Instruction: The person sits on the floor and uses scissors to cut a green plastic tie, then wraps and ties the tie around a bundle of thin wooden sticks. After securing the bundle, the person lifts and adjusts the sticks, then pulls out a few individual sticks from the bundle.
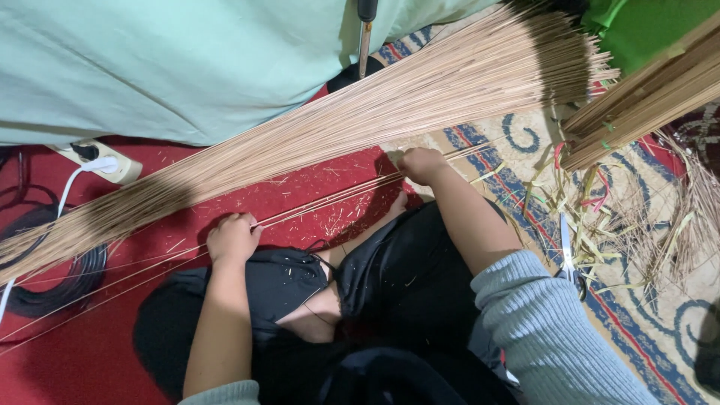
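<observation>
From the head camera, in the middle of the frame, your left hand point(232, 238) and right hand point(421, 163) are both closed tight, pinching a few thin sticks point(330, 196) that cross the red carpet point(97, 352). The big stick bundle point(360, 112) lies just above. Pull too hard and the thin sticks could snap.

Home floor: patterned rug point(660, 300), power strip point(101, 161), bedsheet point(187, 67).

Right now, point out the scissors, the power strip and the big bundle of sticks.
scissors point(567, 244), head view, on the blades.
power strip point(120, 169), head view, on its right end.
big bundle of sticks point(375, 109), head view, on its middle.
</observation>
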